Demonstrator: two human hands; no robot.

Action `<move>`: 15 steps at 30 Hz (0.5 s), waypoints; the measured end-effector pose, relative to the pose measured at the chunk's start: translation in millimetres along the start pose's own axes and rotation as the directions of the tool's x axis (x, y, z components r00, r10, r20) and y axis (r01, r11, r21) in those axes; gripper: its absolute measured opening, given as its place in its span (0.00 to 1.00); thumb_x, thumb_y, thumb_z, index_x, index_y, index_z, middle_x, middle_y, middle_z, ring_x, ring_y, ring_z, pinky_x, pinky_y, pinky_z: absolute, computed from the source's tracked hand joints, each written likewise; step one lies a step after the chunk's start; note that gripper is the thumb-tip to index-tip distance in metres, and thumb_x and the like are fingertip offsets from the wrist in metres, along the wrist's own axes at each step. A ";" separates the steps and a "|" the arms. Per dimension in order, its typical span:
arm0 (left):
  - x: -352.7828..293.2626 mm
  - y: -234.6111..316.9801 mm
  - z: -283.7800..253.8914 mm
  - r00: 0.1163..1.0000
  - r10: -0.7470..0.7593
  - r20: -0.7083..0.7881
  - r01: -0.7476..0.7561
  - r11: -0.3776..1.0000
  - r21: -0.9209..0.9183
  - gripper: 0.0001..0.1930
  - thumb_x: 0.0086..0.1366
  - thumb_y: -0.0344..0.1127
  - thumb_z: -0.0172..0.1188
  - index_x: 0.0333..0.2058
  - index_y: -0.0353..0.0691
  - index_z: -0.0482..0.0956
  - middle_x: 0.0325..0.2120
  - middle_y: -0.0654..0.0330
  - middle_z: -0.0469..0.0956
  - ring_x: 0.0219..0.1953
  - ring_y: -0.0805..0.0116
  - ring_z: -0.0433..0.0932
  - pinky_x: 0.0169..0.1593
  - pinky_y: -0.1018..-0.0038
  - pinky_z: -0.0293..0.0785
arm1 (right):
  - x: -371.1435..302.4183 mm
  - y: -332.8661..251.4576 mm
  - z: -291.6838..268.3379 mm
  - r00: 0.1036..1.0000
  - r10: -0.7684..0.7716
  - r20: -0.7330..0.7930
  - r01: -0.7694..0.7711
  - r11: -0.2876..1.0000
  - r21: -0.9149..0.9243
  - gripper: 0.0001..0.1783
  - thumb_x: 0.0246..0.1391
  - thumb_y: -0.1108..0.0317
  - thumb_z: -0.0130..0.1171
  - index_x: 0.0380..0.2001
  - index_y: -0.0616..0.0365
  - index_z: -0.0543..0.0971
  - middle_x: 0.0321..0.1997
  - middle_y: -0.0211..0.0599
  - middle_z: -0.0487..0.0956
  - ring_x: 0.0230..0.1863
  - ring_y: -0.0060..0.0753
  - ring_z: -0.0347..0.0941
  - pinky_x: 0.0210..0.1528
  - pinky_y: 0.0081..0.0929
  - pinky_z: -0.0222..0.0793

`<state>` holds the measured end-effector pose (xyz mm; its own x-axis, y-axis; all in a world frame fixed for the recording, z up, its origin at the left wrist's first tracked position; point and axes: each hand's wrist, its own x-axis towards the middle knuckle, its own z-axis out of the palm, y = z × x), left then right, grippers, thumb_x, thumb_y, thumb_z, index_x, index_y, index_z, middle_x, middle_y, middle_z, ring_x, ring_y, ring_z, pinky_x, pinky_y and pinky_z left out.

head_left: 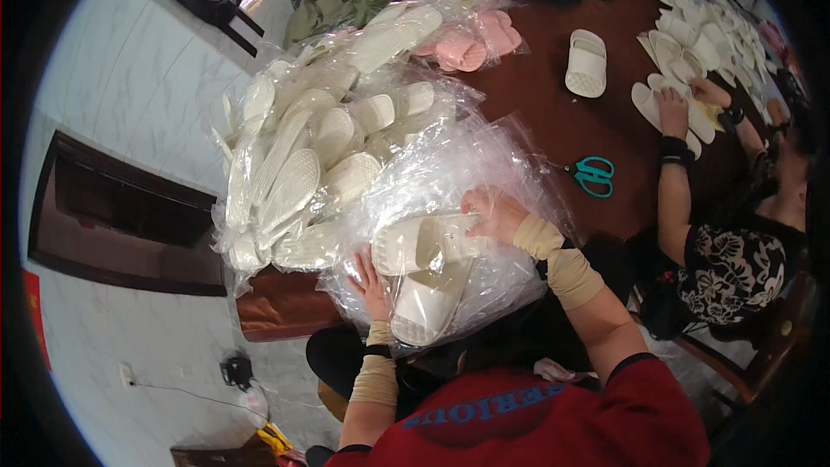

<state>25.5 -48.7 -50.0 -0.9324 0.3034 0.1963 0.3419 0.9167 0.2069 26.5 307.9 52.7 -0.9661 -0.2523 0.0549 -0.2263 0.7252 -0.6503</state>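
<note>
In front of me a pair of white slippers lies on a stack of clear plastic bags point(510, 156) at the table's near edge. The upper slipper point(399, 246) points left, and the lower slipper point(425, 310) slants toward me beneath it. Clear film shines around them; whether both are fully inside a bag I cannot tell. My right hand point(500, 218) has its fingers bent around the heel end of the upper slipper. Flat against the film, left of the toe ends, my left hand point(372, 290) has its fingers spread. Tan wraps cover both wrists.
Bagged white slippers point(294, 182) are heaped at left, with bagged pink slippers point(467, 47) behind. Teal-handled scissors point(593, 177) and a single white slipper point(586, 65) lie on the brown table point(532, 78). At right, a co-worker's hands point(673, 112) handle slippers beside a large white pile point(709, 39).
</note>
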 end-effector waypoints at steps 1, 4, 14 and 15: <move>0.1 0.6 1.5 1.000 0.004 0.000 -0.004 1.000 -0.009 0.38 0.65 0.59 0.47 0.69 0.49 0.53 0.71 0.60 0.46 0.74 0.55 0.36 0.69 0.43 0.23 | -2.5 -1.9 3.1 1.000 0.012 -0.005 -0.012 1.000 0.014 0.29 0.45 0.57 0.68 0.50 0.53 0.73 0.49 0.49 0.75 0.50 0.53 0.73 0.52 0.44 0.67; 2.3 -2.4 3.8 0.998 0.036 -0.043 -0.038 0.998 -0.043 0.38 0.66 0.59 0.46 0.69 0.46 0.52 0.72 0.58 0.45 0.74 0.55 0.36 0.69 0.45 0.22 | -7.3 -11.3 9.8 0.999 0.010 -0.033 -0.007 0.996 0.084 0.30 0.44 0.59 0.69 0.51 0.52 0.72 0.50 0.50 0.72 0.50 0.55 0.71 0.52 0.44 0.67; 5.2 12.4 -5.2 0.999 -0.025 0.044 0.020 0.993 0.120 0.39 0.66 0.59 0.45 0.68 0.42 0.53 0.72 0.58 0.45 0.74 0.55 0.38 0.69 0.45 0.22 | -16.3 -5.3 26.6 0.994 -0.003 0.112 -0.008 0.995 0.101 0.30 0.45 0.62 0.68 0.52 0.52 0.70 0.48 0.48 0.72 0.52 0.55 0.69 0.54 0.42 0.66; 4.4 9.5 -5.8 0.999 -0.020 0.050 0.014 0.993 0.118 0.38 0.65 0.58 0.46 0.68 0.42 0.54 0.71 0.57 0.46 0.74 0.55 0.38 0.69 0.45 0.23 | -14.6 -11.2 26.0 0.983 0.011 0.185 -0.014 1.000 0.013 0.29 0.45 0.62 0.68 0.52 0.53 0.70 0.48 0.47 0.72 0.52 0.54 0.69 0.55 0.42 0.66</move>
<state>25.3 -40.1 -41.6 -0.9438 0.2977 0.1439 0.3126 0.9451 0.0947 46.3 286.7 39.5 -0.9288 -0.3586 -0.0937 -0.2114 0.7201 -0.6608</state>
